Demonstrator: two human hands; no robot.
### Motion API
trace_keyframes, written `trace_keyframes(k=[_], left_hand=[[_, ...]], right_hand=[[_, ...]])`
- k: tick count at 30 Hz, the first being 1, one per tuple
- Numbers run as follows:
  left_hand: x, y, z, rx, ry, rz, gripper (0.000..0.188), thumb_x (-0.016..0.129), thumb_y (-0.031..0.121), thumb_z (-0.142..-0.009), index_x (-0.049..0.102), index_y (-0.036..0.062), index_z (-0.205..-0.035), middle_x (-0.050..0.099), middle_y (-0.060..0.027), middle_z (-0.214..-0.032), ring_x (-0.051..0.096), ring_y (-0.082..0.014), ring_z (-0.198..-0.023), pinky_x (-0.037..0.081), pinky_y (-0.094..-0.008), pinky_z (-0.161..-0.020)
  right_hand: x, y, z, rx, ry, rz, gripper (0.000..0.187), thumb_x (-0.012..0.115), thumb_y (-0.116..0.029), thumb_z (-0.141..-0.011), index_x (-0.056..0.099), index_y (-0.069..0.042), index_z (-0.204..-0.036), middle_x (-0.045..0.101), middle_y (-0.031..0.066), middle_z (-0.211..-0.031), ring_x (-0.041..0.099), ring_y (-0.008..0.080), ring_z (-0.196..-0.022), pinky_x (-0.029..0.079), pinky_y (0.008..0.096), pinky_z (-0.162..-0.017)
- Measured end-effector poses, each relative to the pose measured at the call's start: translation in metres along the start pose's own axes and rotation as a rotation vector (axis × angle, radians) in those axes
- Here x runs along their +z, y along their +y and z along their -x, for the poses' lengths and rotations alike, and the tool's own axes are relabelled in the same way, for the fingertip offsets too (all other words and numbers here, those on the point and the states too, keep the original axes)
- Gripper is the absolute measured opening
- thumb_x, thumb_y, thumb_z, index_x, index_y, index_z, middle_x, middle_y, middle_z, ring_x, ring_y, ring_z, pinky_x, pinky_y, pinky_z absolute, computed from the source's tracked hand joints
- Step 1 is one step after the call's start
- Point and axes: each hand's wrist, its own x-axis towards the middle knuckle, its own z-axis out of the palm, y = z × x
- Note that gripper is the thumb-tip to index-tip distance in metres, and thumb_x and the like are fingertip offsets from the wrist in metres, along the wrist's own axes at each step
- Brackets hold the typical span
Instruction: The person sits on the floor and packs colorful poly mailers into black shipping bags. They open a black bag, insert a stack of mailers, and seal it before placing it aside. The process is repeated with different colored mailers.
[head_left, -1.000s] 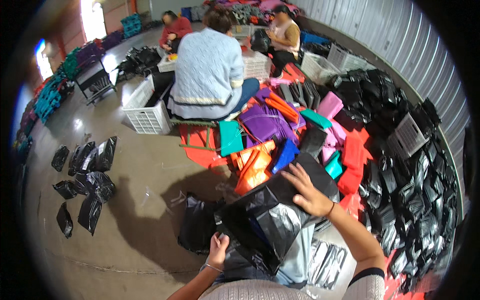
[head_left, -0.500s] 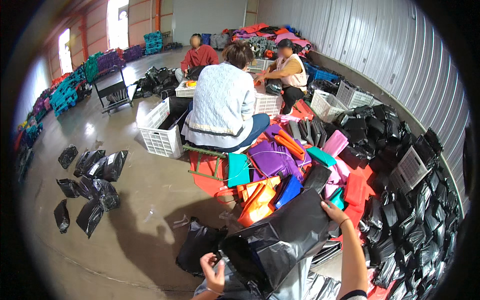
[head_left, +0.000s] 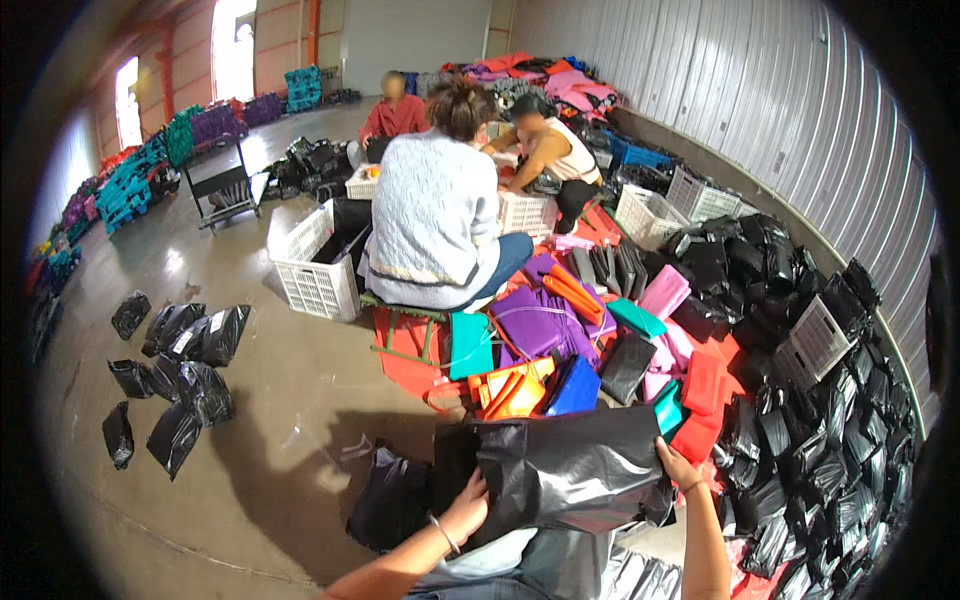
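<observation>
Bag (head_left: 585, 462): being held over the lap (head_left: 570, 565), gripped by the left hand (head_left: 465, 510) near its left end and the right hand (head_left: 680, 467) at its right edge. Looking light, soft, slippery; needing both ends pinched. Counting one held, one parcel (head_left: 388, 502) just left, perhaps eight packs (head_left: 206, 393) farther left.
</observation>
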Motion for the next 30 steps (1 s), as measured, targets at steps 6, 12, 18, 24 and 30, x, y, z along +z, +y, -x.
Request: trace_keyframes(k=[6, 12, 18, 24, 30], left_hand=[[-0.047, 0.025, -0.03, -0.098, -0.298, 0.045, 0.041, 0.059, -0.001, -0.089, 0.055, 0.0053, -0.129, 0.049, -0.0051, -0.137, 0.046, -0.0176, -0.125, 0.037, -0.0301, -0.103], [-0.051, 0.035, -0.004, -0.032, -0.468, -0.372, 0.047, 0.065, -0.007, -0.08, 0.058, 0.0023, -0.125, 0.042, -0.0029, -0.141, 0.044, -0.0181, -0.126, 0.035, -0.031, -0.105], [-0.052, 0.036, 0.019, -0.097, -0.513, -0.518, 0.051, 0.07, 0.007, -0.076, 0.058, 0.0054, -0.125, 0.049, -0.0113, -0.138, 0.054, -0.0259, -0.121, 0.045, -0.0332, -0.098], [-0.058, 0.0, 0.011, 0.183, -0.505, -0.567, 0.045, 0.071, 0.018, -0.078, 0.063, 0.0098, -0.121, 0.046, -0.0161, -0.144, 0.05, -0.0299, -0.129, 0.044, -0.0339, -0.1], [-0.059, -0.014, 0.006, 0.358, -0.533, -0.734, 0.045, 0.069, 0.018, -0.078, 0.063, 0.0106, -0.122, 0.05, -0.016, -0.141, 0.049, -0.0316, -0.128, 0.045, -0.0342, -0.101]], right_hand=[[0.03, 0.051, 0.118, -0.146, 0.307, 0.291, 0.065, 0.036, -0.053, -0.1, 0.052, 0.003, -0.13, 0.057, 0.0333, -0.121, 0.052, 0.0471, -0.116, 0.041, 0.0427, -0.099], [0.069, 0.114, 0.212, 0.125, 0.061, 0.617, 0.054, 0.037, -0.026, -0.104, 0.02, -0.016, -0.153, 0.033, 0.0229, -0.151, 0.029, 0.039, -0.14, 0.02, 0.0568, -0.113], [0.084, 0.086, 0.25, 0.398, 0.035, 0.132, 0.058, 0.035, -0.032, -0.103, 0.021, -0.002, -0.151, 0.029, 0.0311, -0.149, 0.041, 0.0483, -0.127, 0.032, 0.0466, -0.108], [0.099, 0.015, 0.241, -0.371, 0.444, 0.558, 0.071, 0.042, -0.045, -0.096, 0.026, 0.0, -0.149, 0.019, 0.0308, -0.153, 0.011, 0.0486, -0.143, 0.012, 0.0559, -0.116], [0.115, -0.043, 0.225, -1.069, 0.18, 0.65, 0.063, 0.052, -0.055, -0.089, 0.056, -0.008, -0.131, 0.038, 0.0233, -0.145, 0.026, 0.047, -0.138, 0.016, 0.0623, -0.112]])
